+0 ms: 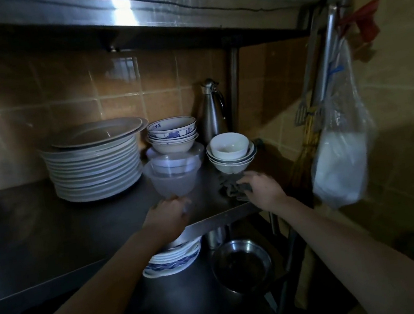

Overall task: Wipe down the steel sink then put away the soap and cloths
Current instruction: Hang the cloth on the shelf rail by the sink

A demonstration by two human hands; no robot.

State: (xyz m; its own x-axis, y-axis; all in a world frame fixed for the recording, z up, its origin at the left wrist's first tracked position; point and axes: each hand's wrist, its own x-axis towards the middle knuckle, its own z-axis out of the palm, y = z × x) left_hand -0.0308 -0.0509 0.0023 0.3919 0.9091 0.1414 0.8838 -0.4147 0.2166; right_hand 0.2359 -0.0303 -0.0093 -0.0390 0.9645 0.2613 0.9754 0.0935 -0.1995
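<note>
Dark grey crumpled cloth (231,189) sits bunched on the steel shelf (51,232), near the front edge at the right end, just in front of a stack of plain white ceramic bowls (230,151). My right grip (263,188) is on it, fingers bent over the bunched fabric and holding it. Left grip (167,214) is at the foot of a translucent plastic bowl (174,181), fingers curled. It's too dim for me to tell whether it really clamps the bowl or only touches it. No soap I can make out in this light. Behind the plastic bowl is a stack of clear lidded tubs topped by blue-patterned white bowls (173,135). Left of those is a tall stack of white plates (96,169) with a grey plate on top. A brushed steel flask (212,113) stands at the back by the rack post. The bowls crowd the cloth from behind, touching or nearly so. Off the right end, a clear plastic bag with white contents (342,159) hangs from the rack next to some hanging utensils (309,115). The shelf's left half is bare dark steel, so I've open room there. The upper steel shelf (127,11) is close overhead. Below are a round steel basin (242,263) and more plates (172,260).
</note>
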